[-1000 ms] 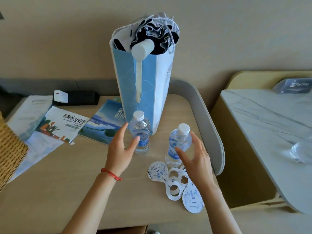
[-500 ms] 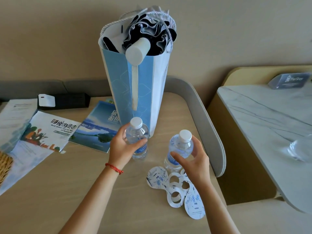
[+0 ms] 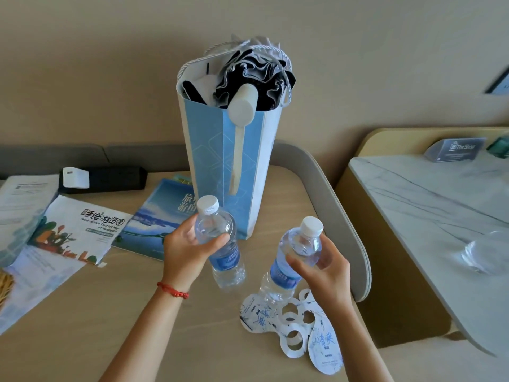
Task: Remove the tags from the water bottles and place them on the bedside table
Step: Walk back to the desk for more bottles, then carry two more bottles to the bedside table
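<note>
Head view, centre: left hand (image 3: 190, 248) grips left water bottle (image 3: 220, 244), white cap, blue label, print unreadable.
Lower right of centre: right hand (image 3: 325, 268) grips right water bottle (image 3: 289, 266), tilted, blue label.
Lower centre: tags (image 3: 297, 329) lie loose on worktop (image 3: 82, 340), blue Chinese script.
Left: map leaflet (image 3: 80, 230), "Hand-drawn Tourist Map".
Upper right: sign (image 3: 454, 149), "The Shop".
Upper centre: blue paper bag (image 3: 234, 166), upright.

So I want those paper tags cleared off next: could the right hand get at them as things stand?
Probably not right away. The tags lie uncovered on the table just below the right hand, but that hand is gripping a water bottle, so it would likely need to put it down first.
</note>
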A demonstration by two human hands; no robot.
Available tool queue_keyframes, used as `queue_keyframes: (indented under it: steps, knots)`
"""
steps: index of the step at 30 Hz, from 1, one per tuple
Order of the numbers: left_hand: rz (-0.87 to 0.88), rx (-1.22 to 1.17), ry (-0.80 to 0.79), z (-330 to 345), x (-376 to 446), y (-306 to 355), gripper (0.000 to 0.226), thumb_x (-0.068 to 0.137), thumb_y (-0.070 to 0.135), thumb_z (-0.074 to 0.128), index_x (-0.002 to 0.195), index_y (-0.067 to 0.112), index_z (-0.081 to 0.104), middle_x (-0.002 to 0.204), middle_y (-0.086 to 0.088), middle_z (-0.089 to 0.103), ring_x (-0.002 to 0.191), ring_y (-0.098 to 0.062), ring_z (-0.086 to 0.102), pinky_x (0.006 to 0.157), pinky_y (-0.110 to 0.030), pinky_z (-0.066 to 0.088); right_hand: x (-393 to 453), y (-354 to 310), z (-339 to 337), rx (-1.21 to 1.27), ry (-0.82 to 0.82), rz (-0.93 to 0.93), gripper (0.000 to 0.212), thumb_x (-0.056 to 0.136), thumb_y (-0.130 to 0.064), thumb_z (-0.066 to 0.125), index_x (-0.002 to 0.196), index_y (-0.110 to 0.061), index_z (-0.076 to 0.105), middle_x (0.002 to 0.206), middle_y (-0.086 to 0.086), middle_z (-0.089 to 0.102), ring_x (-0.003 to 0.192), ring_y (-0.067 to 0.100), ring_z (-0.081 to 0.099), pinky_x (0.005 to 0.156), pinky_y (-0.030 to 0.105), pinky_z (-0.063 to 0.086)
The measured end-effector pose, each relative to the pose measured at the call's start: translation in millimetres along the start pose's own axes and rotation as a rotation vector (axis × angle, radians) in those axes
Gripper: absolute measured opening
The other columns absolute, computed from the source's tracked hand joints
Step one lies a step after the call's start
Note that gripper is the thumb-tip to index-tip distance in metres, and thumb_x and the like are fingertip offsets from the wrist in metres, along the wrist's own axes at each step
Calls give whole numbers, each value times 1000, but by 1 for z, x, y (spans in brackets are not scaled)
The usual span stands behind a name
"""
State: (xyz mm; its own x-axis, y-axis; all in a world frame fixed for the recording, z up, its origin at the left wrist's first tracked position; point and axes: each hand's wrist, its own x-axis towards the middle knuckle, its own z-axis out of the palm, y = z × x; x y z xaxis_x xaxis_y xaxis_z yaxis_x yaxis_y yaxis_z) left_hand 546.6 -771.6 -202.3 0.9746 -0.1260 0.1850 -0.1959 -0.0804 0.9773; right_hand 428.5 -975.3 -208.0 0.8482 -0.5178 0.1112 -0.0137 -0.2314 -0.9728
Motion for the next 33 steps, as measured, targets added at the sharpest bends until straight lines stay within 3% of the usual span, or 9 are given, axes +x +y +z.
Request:
queue_keyframes:
  steps: [3,7,8,12,14,20,24,29,33]
  knots:
    - [7,-27,-9,-11,-2,10,35,55,38,76,86,24,68,77,17,72,76,1,65,66,-9,48,-7,-12,3,46,-20,-11,53,67,-11,80,113,-27,59,101,-20,70,95,4,66,69,11,51]
    - [13,-28,-70,-25,-7,13,43,53,48,69,87,21,69,82,-10,72,82,-28,66,75,-42,53,-23,-23,5,52,7,-33,47,68,-8,79,104,-34,62,97,-17,72,92,6,68,70,15,54]
    - [14,-37,-98,-27,-8,13,45,53,49,69,88,19,69,82,-11,72,83,-30,66,75,-45,54,-28,-25,5,57,18,-43,45,68,-7,78,101,-35,64,96,-16,72,91,6,68,68,14,53]
    - [-18,-133,-200,-32,-18,14,41,52,48,69,84,23,70,77,6,73,78,-8,67,69,-23,53,-56,-30,4,98,78,-31,41,70,-8,77,93,-40,68,95,-12,73,90,8,69,66,14,53]
    - [-51,-187,-267,-31,-24,13,36,52,47,69,81,26,70,76,11,73,77,-4,67,65,-16,52,-71,-32,4,104,125,-24,40,70,-8,77,91,-41,69,94,-13,73,90,7,69,65,14,53]
    - [-112,-309,-506,-14,-43,13,36,53,40,74,87,27,72,86,7,74,84,-11,69,68,-20,53,-122,-37,-9,112,291,13,36,65,-18,77,99,-21,68,91,-8,74,85,10,70,64,15,52]
    - [-144,-293,-601,9,-63,17,37,50,42,76,79,20,73,79,1,72,79,-21,65,75,-42,53,-161,-41,-27,94,417,25,39,60,-30,79,97,-24,67,88,-12,74,83,7,70,63,13,51]
    - [-116,-315,-768,40,-97,31,33,49,39,76,76,19,71,71,5,73,70,-13,67,64,-24,56,-210,-43,-57,64,607,55,51,55,-39,77,101,-20,67,89,-14,74,84,8,70,63,15,52]
    - [-135,-355,-911,68,-124,41,30,51,33,77,78,21,72,77,-2,73,79,-22,69,69,-34,56,-248,-40,-86,38,724,87,44,63,-24,76,105,-16,67,92,-3,75,86,15,70,67,21,56]
